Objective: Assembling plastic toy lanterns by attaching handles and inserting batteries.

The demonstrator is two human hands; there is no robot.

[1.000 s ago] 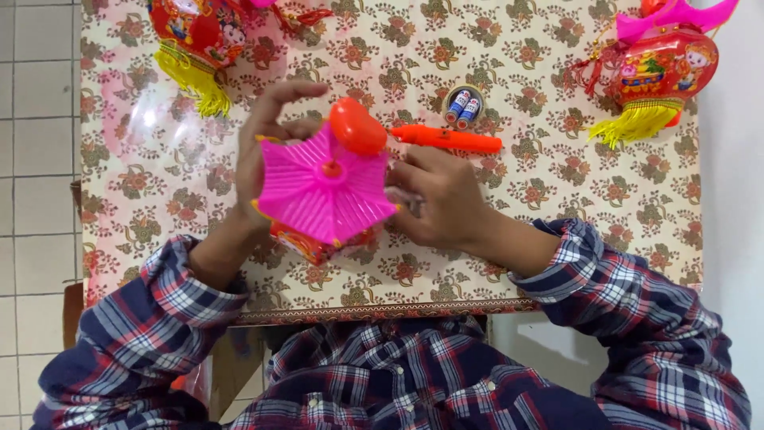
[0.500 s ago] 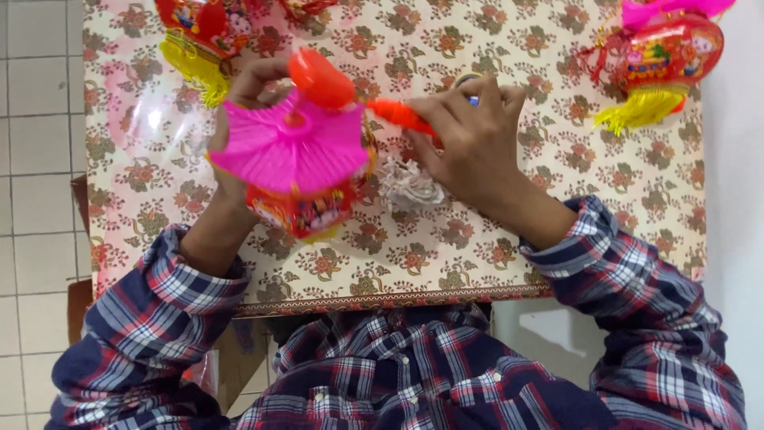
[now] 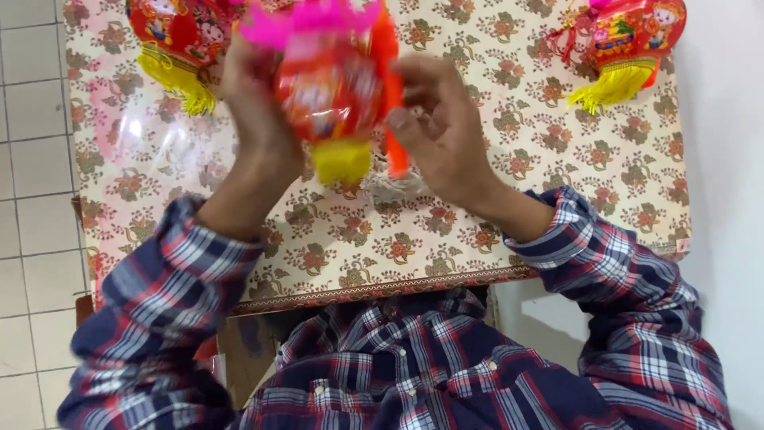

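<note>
Now we have the red lantern (image 3: 330, 91) raised well off the floral tablecloth (image 3: 446, 231) and turned on its side, whereas half a second ago its pink pleated top (image 3: 306, 17) faced us like an open fan; that top now points away, and the yellow tassel (image 3: 341, 159) hangs toward us. Our left hand (image 3: 259, 95) wraps the lantern's far side, fingers closed on the body, wrist bent upward. Our right hand (image 3: 438, 119) curls beside it, thumb and fingers pinching the orange stick (image 3: 391, 103) that runs down the lantern's right edge. Motion blurs the lantern. On the cloth, 2 more lanterns lie apart: 1 at the upper left (image 3: 171, 40), 1 at the upper right (image 3: 625, 44).
</note>
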